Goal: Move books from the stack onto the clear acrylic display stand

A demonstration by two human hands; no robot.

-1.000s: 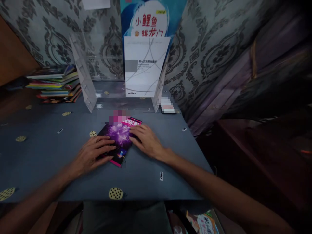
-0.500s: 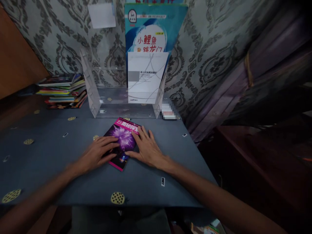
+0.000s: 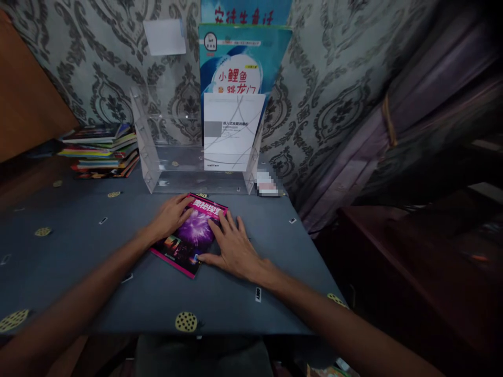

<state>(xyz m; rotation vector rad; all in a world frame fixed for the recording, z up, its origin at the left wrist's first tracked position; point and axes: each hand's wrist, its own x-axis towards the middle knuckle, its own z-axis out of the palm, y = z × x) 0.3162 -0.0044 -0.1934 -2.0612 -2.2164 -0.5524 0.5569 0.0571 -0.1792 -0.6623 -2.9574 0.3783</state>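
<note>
A purple and black book (image 3: 192, 233) with a pink border lies flat, slightly turned, on the blue tablecloth. My left hand (image 3: 172, 214) rests over its upper left edge, fingers stretched out and pointing toward the top. At the book's right edge lies my right hand (image 3: 234, 243), its fingers spread and its thumb on the lower part of the cover. Just behind the book stands a clear plastic rack (image 3: 188, 180). In it are a white booklet (image 3: 231, 133), a teal picture book (image 3: 239, 50) and, behind that, a blue book (image 3: 243, 13).
A stack of books (image 3: 102, 149) sits at the table's back left. A small blurred-out item (image 3: 268, 183) is right of the rack. The patterned wall (image 3: 112, 68) closes off the back, with a white card (image 3: 164, 36) on it. A purple curtain (image 3: 353, 152) hangs right.
My left hand has moved up and away from me along the book, baring the cover's lower left part. My right hand stays at the right edge. The view has shifted slightly.
</note>
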